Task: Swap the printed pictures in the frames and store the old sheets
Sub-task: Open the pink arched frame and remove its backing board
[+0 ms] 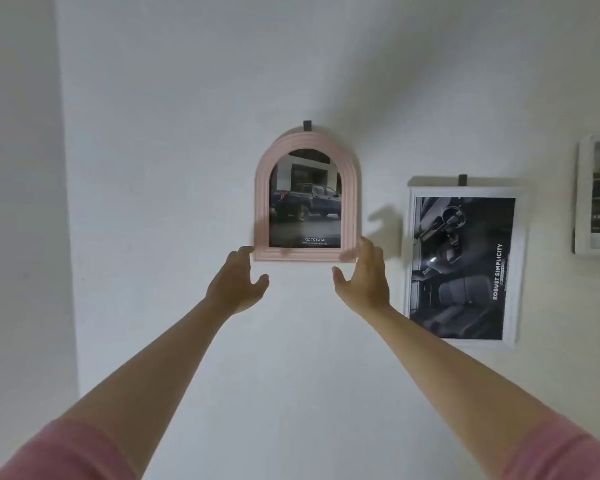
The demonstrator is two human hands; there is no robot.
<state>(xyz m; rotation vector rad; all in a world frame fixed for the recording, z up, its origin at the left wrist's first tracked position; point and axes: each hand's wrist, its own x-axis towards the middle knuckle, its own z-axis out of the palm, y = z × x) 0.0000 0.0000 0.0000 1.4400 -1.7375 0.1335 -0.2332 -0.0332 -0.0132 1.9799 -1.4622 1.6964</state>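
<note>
A pink arched frame (262, 202) hangs on the white wall from a dark hook (307, 125). It holds a printed picture of a dark pickup truck (305, 202). My left hand (238, 284) is raised to the frame's lower left corner, fingers loosely spread, fingertips at the corner. My right hand (364, 271) is at the lower right corner, fingers straight and touching the frame's edge. Neither hand is curled round the frame.
To the right hangs a white rectangular frame (518, 268) with a dark car-interior print, on its own hook (462, 180). Another white frame (584, 195) is cut off at the right edge. A wall corner (65, 202) runs down the left.
</note>
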